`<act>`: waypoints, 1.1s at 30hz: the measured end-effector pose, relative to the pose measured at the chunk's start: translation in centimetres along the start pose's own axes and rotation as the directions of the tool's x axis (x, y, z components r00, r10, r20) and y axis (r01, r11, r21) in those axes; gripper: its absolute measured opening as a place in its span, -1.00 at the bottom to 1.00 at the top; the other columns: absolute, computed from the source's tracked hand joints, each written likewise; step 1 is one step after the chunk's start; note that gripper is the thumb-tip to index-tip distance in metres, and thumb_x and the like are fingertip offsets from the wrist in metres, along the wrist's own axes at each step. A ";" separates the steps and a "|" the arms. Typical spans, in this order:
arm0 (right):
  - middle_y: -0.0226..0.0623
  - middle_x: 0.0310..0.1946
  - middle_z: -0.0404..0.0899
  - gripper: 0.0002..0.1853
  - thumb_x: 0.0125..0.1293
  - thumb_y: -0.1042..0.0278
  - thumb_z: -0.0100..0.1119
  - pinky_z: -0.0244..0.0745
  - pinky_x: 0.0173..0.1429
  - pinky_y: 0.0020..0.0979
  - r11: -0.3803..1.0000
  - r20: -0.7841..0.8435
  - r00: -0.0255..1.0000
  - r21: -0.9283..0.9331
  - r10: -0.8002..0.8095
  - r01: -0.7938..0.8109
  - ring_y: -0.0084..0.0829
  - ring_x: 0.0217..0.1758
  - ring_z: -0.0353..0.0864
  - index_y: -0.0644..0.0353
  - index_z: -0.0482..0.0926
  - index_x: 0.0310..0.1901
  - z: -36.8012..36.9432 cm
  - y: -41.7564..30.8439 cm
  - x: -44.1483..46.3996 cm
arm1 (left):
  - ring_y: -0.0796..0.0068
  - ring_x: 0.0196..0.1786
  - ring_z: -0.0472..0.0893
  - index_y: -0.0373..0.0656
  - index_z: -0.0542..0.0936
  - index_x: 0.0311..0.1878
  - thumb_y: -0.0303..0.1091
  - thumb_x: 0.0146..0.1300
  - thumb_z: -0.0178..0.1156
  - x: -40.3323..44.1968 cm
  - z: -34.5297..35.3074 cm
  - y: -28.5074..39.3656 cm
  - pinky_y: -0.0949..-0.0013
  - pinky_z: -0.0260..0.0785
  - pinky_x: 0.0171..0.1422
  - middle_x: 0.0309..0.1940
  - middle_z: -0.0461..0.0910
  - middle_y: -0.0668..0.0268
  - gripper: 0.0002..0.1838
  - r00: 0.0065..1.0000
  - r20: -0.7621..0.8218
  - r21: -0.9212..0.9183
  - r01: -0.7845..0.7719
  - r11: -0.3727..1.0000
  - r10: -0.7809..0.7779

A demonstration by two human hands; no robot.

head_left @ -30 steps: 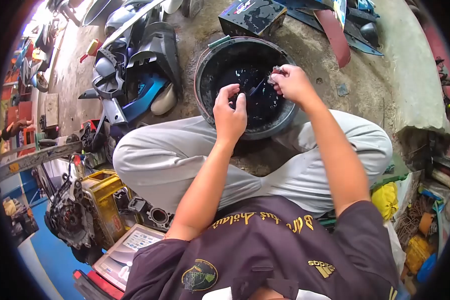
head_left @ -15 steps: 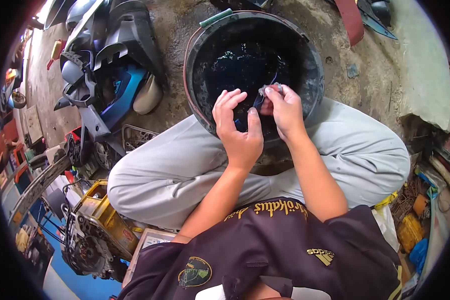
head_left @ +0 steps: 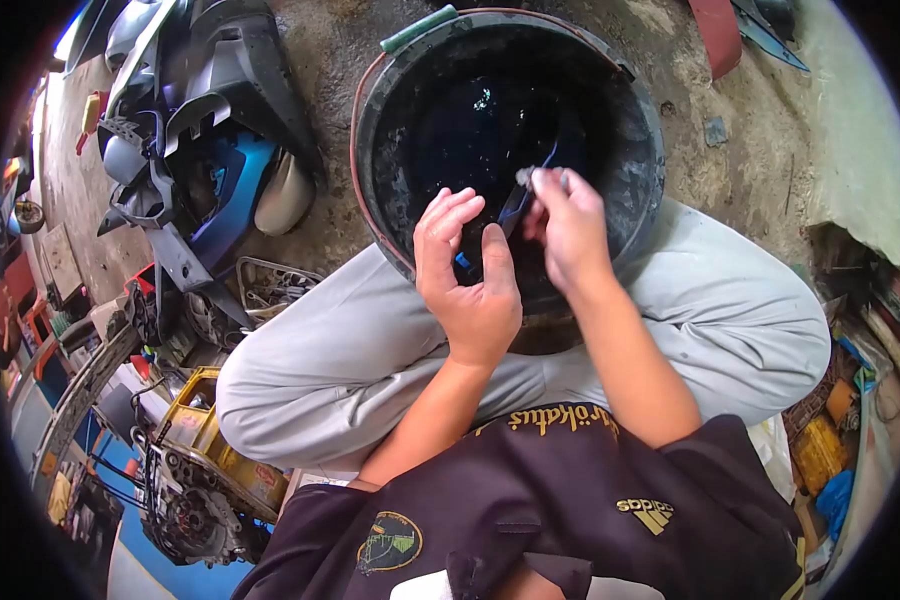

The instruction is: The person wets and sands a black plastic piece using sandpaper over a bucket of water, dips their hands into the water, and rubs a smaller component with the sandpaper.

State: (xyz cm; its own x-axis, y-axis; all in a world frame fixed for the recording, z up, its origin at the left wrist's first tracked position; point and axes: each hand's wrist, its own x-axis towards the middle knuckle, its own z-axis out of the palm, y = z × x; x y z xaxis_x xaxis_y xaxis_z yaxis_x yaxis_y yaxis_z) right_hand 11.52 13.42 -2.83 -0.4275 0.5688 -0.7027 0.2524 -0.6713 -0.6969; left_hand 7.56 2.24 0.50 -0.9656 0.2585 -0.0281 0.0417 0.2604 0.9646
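Note:
My left hand [head_left: 470, 275] is cupped over the near side of the bucket [head_left: 365, 165], thumb apart from the curled fingers. It is around a dark part with blue wires [head_left: 512, 207], whose outline is hard to make out against the black inside. My right hand [head_left: 575, 225] is closed in a pinch on a small pale grey tuft-like piece [head_left: 526, 178], close to the dark part; its fingers are blurred. Dark liquid [head_left: 470, 130] with bright reflections lies in the bucket, below both hands.
Motorcycle body panels [head_left: 235, 90] and a blue fairing [head_left: 235, 195] lie on the floor at left. An engine part [head_left: 195, 510] stands by a yellow crate [head_left: 195, 420]. A pale slab [head_left: 855, 130] is at right. My crossed legs [head_left: 730, 290] flank the bucket.
My right hand has shifted slightly and its fingers have moved in the pinch. The left hand has moved a little toward me, and the view has tilted slightly.

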 end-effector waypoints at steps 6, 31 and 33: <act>-0.52 -0.51 0.48 -0.79 0.66 0.22 0.22 0.42 -0.46 -0.50 0.995 0.059 0.994 0.014 0.095 -0.096 -0.65 -0.54 0.48 0.14 0.63 -0.16 -0.2 0.0 -1.2 | 0.08 0.42 0.60 -0.20 0.69 0.14 -0.59 0.33 0.33 0.1 -0.1 -0.1 0.17 0.44 0.42 0.20 0.71 0.12 -0.67 1.000 -0.009 -0.009 0.020 1.000 -0.020; -0.55 -0.48 0.46 -0.80 0.65 0.24 0.19 0.41 -0.47 -0.48 0.994 0.032 0.994 0.038 0.103 -0.104 -0.66 -0.54 0.43 0.10 0.59 -0.19 0.3 0.1 0.3 | 0.06 0.53 0.52 -0.15 0.73 0.17 -0.48 0.28 0.47 1.3 0.7 0.0 0.03 0.28 0.63 0.29 0.70 0.17 -0.63 0.995 -0.051 0.069 0.083 0.994 -0.080; -0.54 -0.50 0.45 -0.79 0.65 0.21 0.21 0.37 -0.51 -0.45 1.000 -0.005 1.000 0.006 -0.026 0.026 -0.63 -0.58 0.42 0.07 0.57 -0.21 -0.1 -0.3 3.5 | 0.04 0.52 0.52 -0.16 0.74 0.16 -0.50 0.27 0.47 1.2 1.0 0.0 0.04 0.25 0.66 0.27 0.71 0.16 -0.63 0.996 -0.047 0.065 0.075 0.995 -0.072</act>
State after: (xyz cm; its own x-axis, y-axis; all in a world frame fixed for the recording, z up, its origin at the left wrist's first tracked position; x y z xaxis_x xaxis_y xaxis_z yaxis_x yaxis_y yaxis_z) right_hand 10.06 15.70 -5.14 -0.4295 0.5888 -0.6848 0.2362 -0.6586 -0.7144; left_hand 6.64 3.48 0.18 -0.9771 0.1949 -0.0852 -0.0144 0.3392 0.9406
